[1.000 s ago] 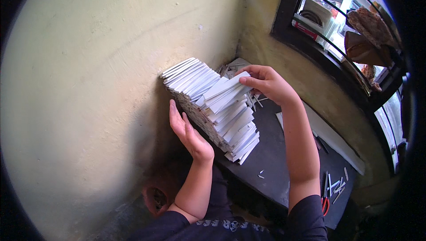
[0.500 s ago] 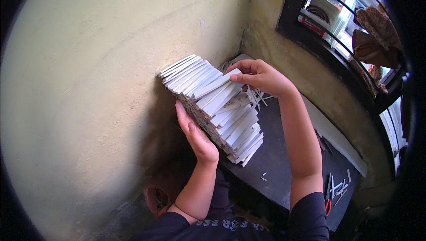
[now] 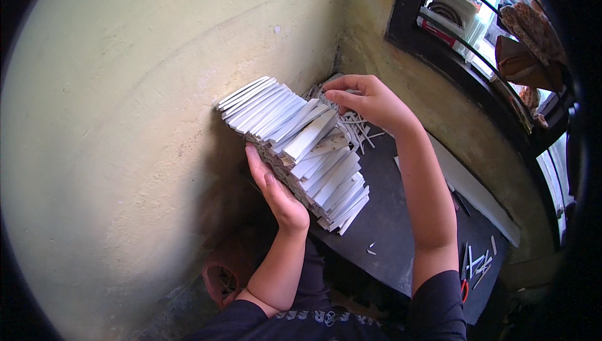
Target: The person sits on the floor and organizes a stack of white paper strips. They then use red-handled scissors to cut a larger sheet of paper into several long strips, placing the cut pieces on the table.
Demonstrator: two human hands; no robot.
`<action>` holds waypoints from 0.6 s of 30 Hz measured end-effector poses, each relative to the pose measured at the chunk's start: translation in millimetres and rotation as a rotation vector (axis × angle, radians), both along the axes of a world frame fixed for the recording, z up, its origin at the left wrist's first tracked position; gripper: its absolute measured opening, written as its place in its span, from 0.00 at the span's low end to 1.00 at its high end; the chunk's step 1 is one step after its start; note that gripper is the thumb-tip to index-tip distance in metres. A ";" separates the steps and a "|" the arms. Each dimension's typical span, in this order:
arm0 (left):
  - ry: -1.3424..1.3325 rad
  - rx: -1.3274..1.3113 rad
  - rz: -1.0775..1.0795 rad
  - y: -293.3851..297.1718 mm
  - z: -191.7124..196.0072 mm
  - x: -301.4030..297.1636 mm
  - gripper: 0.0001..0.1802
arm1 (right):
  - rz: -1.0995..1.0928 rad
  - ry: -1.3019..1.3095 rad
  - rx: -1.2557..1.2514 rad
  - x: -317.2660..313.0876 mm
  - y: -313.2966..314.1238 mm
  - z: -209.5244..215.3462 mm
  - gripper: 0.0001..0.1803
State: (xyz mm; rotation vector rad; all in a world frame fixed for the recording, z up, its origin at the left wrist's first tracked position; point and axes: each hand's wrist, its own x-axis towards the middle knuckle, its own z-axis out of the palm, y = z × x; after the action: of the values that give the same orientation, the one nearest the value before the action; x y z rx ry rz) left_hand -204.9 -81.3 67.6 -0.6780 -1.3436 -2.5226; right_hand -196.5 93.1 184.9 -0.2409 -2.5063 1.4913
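Note:
A thick stack of white flat strips, many with ragged ends, leans in a slanting row between the wall and the dark table. My left hand lies flat along its near lower side, fingers stretched out and palm against the strips. Beyond the stack's far right edge, my right hand has its thumb and forefinger drawn together in a pinch. What is between those fingertips, if anything, is too small to make out. Loose white strips lie in a tangle below that hand, partly hidden by it.
The dark tabletop carries orange-handled scissors and thin white offcuts at its right. A long white board lies along the wall. A barred window is at upper right. A reddish container stands below left.
My right hand has left a white strip on top of the stack and moved slightly up toward the loose pile behind. My left hand stays against the stack.

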 end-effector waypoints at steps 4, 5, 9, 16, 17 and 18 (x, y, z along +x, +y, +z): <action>0.001 -0.014 0.018 -0.8 1.0 -0.5 0.32 | 0.001 0.178 0.273 13.1 -11.6 -4.2 0.14; 0.003 -0.007 0.016 -0.5 0.9 -0.7 0.32 | 0.076 0.267 0.333 17.2 -15.7 -7.7 0.13; -0.014 -0.034 0.016 -0.2 1.8 2.1 0.32 | 0.208 0.327 0.499 18.2 -23.7 -14.0 0.12; 0.003 -0.048 0.007 1.1 2.6 1.9 0.32 | 0.195 0.289 0.442 5.3 -27.1 -17.8 0.10; -0.008 -0.035 -0.003 1.2 3.0 2.3 0.32 | 0.195 0.288 0.443 3.3 -27.9 -18.0 0.10; -0.018 -0.022 -0.014 1.4 3.4 2.4 0.32 | 0.195 0.288 0.445 1.0 -28.6 -17.8 0.10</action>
State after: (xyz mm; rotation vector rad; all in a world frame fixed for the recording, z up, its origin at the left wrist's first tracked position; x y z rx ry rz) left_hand -202.5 -79.9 71.0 -0.6730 -1.3789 -2.5340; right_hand -195.5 64.5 167.1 0.2772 -2.5859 0.9024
